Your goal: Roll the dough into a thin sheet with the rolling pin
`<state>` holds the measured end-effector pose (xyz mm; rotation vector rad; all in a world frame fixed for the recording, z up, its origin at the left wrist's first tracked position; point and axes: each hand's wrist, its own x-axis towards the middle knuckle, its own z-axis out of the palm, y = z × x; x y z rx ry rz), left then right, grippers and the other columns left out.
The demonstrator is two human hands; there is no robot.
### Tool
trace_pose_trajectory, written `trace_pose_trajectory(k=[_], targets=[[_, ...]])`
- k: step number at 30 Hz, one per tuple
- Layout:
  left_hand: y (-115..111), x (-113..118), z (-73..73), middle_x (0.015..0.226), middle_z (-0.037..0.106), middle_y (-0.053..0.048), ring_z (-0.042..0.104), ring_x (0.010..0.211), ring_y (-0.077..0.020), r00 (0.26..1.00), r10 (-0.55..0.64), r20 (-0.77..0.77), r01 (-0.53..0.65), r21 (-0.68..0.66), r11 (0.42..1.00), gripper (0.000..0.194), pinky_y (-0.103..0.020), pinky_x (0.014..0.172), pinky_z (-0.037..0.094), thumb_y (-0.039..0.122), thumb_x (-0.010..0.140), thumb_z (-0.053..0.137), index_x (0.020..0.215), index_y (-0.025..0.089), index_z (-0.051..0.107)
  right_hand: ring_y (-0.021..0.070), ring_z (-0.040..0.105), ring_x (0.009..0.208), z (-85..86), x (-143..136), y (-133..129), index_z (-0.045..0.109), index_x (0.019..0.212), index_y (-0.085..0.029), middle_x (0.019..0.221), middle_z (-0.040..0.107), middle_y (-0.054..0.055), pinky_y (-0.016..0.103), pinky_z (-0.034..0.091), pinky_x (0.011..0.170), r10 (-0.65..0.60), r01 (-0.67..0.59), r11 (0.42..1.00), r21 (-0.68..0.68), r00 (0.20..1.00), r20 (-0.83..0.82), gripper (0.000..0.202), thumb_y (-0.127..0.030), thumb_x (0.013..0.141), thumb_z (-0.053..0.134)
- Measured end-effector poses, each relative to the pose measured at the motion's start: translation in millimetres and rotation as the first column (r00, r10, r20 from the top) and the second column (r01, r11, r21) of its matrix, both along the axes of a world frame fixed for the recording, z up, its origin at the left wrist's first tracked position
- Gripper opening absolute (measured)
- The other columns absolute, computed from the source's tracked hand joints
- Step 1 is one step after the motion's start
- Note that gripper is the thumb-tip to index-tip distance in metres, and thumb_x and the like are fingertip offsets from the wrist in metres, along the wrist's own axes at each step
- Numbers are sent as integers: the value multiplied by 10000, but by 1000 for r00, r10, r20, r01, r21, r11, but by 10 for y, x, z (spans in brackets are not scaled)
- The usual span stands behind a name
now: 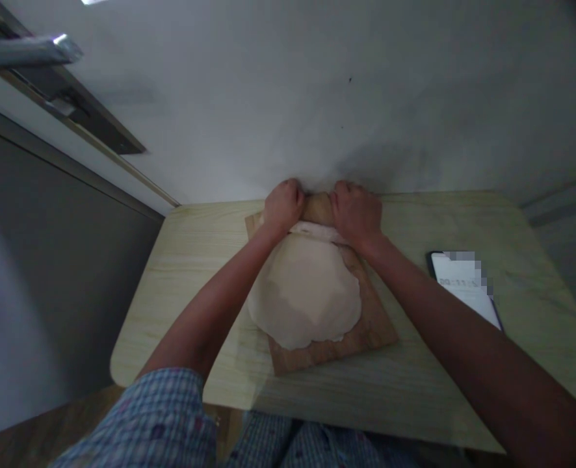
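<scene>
A wide, thin sheet of pale dough [310,292] lies over a wooden board [337,351], spilling past its left edge. At the far end of the board a tan rolling pin [318,209] shows between my hands, its ends covered by them. My left hand [284,205] is closed at the pin's left side. Closed at the right side is my right hand [357,211], fingers curled over toward the wall. Just on the near side of the pin, the dough bunches into a pale raised fold [317,231]. Both arms reach straight forward, either side of the dough.
The board rests on a light wood-grain table [185,273] with rounded corners, pushed against a white wall [292,97]. A phone [458,283] with a lit screen lies to the right, beside my forearm. A metal door handle [29,52] juts in at upper left.
</scene>
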<state>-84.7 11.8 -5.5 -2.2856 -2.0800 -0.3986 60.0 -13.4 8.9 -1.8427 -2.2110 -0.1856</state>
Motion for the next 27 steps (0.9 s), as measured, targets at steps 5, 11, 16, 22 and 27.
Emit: trace_pose_trajectory(k=[5,11,16,22,27], targets=[[-225,-45,17,948,609,-109,563,892,-207,999,44,-19,-44,-38,998,318,-300,753,421,244,839,268,942,142,551,218,522,837,-3,-28,-197,574,977,-120,924,607,147,325,336,679,37,-36,999,-20,999,11,405,-243,875,202],[-795,-48,23,1061,583,-107,521,989,-244,990,122,-73,-120,40,992,347,-374,812,389,291,854,255,994,159,543,217,514,862,-118,-33,-589,595,937,-131,943,616,124,349,322,751,3,-3,1000,-19,1000,-28,411,-290,870,223],[-1116,-20,-4,1133,545,-122,455,1079,-258,986,150,-77,-146,59,988,382,-396,853,354,311,859,260,1114,150,495,226,464,1002,-185,-29,-844,528,1113,-134,1077,593,117,410,223,905,13,-11,999,39,999,-53,397,-271,865,250],[-1211,-4,-16,1196,513,-105,391,1151,-260,982,180,-55,-174,92,980,398,-394,892,326,293,850,280,1171,159,474,239,442,1050,-217,-27,-910,458,1216,-133,1143,566,122,406,232,897,30,-27,999,44,998,-61,431,-270,861,256],[-1051,-4,-52,1143,549,-105,447,1085,-254,984,175,-43,-170,96,981,396,-405,890,324,285,850,266,1149,159,493,231,490,966,-193,-41,-768,452,1218,-125,1072,593,133,373,290,829,30,-30,1000,9,998,-53,433,-256,863,241]])
